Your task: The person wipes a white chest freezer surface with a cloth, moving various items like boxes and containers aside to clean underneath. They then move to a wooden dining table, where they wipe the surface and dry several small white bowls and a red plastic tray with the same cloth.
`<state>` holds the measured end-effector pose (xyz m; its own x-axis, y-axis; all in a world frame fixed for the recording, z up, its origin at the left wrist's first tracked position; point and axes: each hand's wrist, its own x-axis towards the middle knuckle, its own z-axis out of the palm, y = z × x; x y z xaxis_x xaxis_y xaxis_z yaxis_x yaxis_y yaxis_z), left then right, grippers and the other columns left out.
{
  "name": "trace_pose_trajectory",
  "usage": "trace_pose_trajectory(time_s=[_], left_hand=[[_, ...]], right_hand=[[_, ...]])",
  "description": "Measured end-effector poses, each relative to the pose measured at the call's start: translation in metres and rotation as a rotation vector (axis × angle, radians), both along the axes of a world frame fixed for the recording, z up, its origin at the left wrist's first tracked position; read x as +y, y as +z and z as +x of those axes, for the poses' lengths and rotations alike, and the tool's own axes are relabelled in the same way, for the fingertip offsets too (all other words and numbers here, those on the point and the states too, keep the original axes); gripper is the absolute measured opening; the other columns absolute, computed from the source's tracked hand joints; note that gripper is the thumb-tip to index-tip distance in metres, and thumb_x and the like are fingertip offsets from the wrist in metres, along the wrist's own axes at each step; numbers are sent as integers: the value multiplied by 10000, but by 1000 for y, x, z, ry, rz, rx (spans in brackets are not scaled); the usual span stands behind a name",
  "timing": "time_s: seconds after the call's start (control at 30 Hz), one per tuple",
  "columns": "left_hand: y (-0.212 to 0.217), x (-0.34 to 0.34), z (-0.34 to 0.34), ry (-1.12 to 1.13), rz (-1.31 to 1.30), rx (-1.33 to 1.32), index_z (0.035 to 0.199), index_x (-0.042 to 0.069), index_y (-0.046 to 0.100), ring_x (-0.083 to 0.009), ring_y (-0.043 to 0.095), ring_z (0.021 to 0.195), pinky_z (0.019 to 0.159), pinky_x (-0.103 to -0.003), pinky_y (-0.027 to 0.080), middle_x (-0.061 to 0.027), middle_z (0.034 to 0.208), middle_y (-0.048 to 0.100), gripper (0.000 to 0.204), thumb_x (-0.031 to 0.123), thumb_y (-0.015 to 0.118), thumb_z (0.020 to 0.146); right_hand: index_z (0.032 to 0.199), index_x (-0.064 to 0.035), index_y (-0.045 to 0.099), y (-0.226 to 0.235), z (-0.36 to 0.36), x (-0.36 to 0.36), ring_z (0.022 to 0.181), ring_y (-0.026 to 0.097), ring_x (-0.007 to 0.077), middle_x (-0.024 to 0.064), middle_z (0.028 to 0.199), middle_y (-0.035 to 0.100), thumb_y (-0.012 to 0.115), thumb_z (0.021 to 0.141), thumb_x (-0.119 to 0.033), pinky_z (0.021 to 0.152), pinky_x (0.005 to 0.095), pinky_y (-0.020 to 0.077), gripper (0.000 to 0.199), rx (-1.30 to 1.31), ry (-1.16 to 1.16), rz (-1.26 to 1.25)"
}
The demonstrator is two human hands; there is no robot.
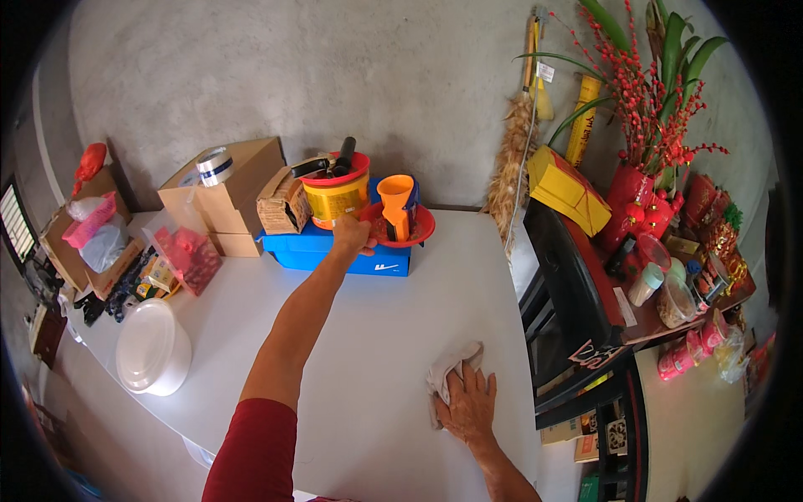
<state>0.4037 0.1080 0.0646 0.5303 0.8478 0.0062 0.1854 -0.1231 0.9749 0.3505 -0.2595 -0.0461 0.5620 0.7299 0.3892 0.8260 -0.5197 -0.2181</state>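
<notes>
My left hand [353, 235] reaches across the white table to the front of the blue cardboard box [335, 258]. Its fingers are curled in, between a yellow tub [337, 202] and a red plastic dish [425, 222], and what they grip is hidden. The tub has a red rim and holds black-handled items. An orange scoop-shaped holder [396, 201] stands in the dish. Towards the table's right side, my right hand [471, 408] presses a crumpled pale grey cloth [441, 378] against the surface, fingers bent over it.
A white lidded container [153, 347] sits at the table's left edge. Behind it are a bag of red items [191, 255] and a cardboard carton [234, 188] with a tape roll on top. Beyond the right edge stand a black chair [577, 276] and a crowded side table.
</notes>
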Motion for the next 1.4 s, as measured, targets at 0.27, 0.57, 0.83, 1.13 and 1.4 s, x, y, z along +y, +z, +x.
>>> trace_pose_trajectory(time_s=[0.27, 0.57, 0.83, 1.13, 1.4], left_hand=[[8, -1, 9, 117, 80, 127, 990, -116, 607, -259, 669, 544, 455, -318, 564, -177, 715, 664, 264, 57, 550, 799], [2, 3, 12, 205, 71, 102, 943, -100, 622, -272, 671, 551, 451, -327, 564, -177, 727, 673, 266, 99, 593, 769], [5, -7, -19, 152, -69, -24, 983, -83, 560, -225, 673, 564, 436, -343, 568, -164, 714, 663, 436, 288, 686, 790], [-1, -41, -171, -27, 545, 190, 958, -5, 574, -233, 646, 623, 598, -349, 529, -133, 764, 656, 339, 274, 672, 792], [-2, -1, -447, 784, 1108, 359, 1148, 61, 501, -330, 471, 1053, 923, -402, 395, -129, 1111, 531, 598, 129, 800, 634]], right_hand=[[1136, -100, 568, -1, 1, -2, 1164, 427, 339, 147, 1273, 444, 725, 712, -306, 985, 629, 268, 497, 36, -17, -31], [1116, -84, 570, 2, -1, 1, 1159, 434, 342, 150, 1264, 461, 713, 711, -310, 973, 637, 280, 485, 51, -22, -32], [1181, -75, 557, -8, 2, 1, 1160, 426, 365, 166, 1273, 463, 681, 732, -325, 1003, 625, 236, 529, 30, -28, -9], [1278, 8, 474, -24, 8, -1, 1270, 347, 399, 238, 1380, 378, 622, 788, -340, 1061, 593, 186, 620, 70, -90, -136], [1259, -17, 450, -37, 5, 15, 1260, 341, 438, 260, 1416, 311, 599, 808, -328, 1042, 603, 218, 568, 12, -149, -170]])
